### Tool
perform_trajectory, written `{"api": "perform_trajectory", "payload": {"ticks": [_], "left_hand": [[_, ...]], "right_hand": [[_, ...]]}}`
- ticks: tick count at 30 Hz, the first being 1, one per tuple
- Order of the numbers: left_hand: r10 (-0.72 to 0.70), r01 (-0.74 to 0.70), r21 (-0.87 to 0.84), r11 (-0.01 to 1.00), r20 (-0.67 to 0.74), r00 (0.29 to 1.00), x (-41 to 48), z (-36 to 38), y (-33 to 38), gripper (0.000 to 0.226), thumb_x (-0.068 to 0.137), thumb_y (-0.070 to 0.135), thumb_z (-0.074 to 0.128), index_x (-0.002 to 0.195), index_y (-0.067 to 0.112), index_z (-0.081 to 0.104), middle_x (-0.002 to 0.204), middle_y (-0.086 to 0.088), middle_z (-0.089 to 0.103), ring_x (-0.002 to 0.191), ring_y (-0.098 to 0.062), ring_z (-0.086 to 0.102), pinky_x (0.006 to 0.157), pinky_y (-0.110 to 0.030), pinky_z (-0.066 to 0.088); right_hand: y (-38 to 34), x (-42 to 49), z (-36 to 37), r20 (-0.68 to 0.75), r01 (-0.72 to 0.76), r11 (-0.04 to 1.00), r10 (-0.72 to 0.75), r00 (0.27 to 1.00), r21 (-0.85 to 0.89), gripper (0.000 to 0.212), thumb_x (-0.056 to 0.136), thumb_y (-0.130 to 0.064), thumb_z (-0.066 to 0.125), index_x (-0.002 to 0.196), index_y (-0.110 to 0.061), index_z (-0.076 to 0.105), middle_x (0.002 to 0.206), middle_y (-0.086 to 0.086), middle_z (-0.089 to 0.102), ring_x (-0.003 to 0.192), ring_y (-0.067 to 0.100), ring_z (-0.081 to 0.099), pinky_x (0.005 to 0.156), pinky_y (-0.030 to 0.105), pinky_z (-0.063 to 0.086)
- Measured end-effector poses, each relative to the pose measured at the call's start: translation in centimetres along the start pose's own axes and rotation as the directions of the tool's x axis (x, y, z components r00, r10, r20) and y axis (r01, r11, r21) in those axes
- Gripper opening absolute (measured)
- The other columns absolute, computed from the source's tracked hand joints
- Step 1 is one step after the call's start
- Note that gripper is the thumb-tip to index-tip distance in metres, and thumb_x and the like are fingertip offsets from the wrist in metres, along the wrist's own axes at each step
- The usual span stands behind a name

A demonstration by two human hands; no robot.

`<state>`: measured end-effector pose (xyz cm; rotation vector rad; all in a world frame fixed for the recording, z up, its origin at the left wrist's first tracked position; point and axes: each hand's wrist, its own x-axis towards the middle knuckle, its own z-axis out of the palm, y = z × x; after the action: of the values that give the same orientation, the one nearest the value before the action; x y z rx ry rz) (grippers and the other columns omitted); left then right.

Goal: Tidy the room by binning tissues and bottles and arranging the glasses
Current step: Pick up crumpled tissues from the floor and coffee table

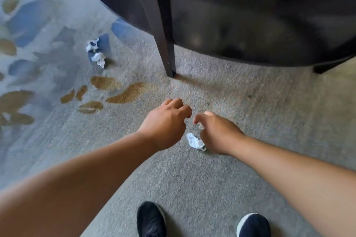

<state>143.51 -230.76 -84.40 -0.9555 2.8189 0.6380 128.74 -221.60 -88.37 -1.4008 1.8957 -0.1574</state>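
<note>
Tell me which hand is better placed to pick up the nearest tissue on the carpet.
Right. The right hand has its curled fingers right against the crumpled tissue on the carpet. The left hand is close too, but its fingers curl beyond the tissue, nearer the table leg.

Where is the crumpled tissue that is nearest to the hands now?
In the head view the tissue is on the carpet near the centre, close beside the right hand and just right of the left hand, nearer than the table leg.
</note>
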Motion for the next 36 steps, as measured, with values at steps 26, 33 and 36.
{"api": "perform_trajectory", "payload": {"ticks": [26,33,36], "left_hand": [[-0.062,0.067,-0.078,0.995,0.054,0.997,2.9,15.1,-7.3,0.029,0.086,0.013,0.046,0.110,0.020,0.061,0.113,-0.002,0.055,0.110,-0.022,0.046,0.080,-0.045,0.049],[-0.036,0.039,-0.081,0.996,0.041,0.999,2.7,14.9,-8.0,0.028,0.085,0.013,0.046,0.109,0.020,0.061,0.111,-0.001,0.055,0.108,-0.022,0.047,0.078,-0.043,0.049],[-0.025,0.026,-0.033,0.999,0.027,0.999,2.7,13.7,-9.1,0.029,0.086,0.012,0.046,0.109,0.020,0.060,0.112,-0.002,0.056,0.105,-0.021,0.048,0.075,-0.041,0.050]], "right_hand": [[9.4,8.4,16.5,0.328,0.163,0.919,-0.039,0.944,-0.360,0.060,0.089,-0.007,0.050,0.141,-0.024,0.025,0.127,0.013,0.028,0.119,0.039,0.033,0.084,0.054,0.047],[8.6,8.9,16.0,0.149,0.145,0.946,-0.105,0.983,-0.290,0.020,0.090,0.004,0.036,0.099,-0.009,0.049,0.101,0.010,0.045,0.088,0.029,0.054,0.063,0.038,0.044],[5.6,10.3,13.6,0.037,0.123,0.984,-0.120,0.992,-0.128,0.023,0.095,-0.028,0.033,0.102,-0.017,0.051,0.096,0.005,0.053,0.079,0.022,0.055,0.059,0.035,0.039]]}}
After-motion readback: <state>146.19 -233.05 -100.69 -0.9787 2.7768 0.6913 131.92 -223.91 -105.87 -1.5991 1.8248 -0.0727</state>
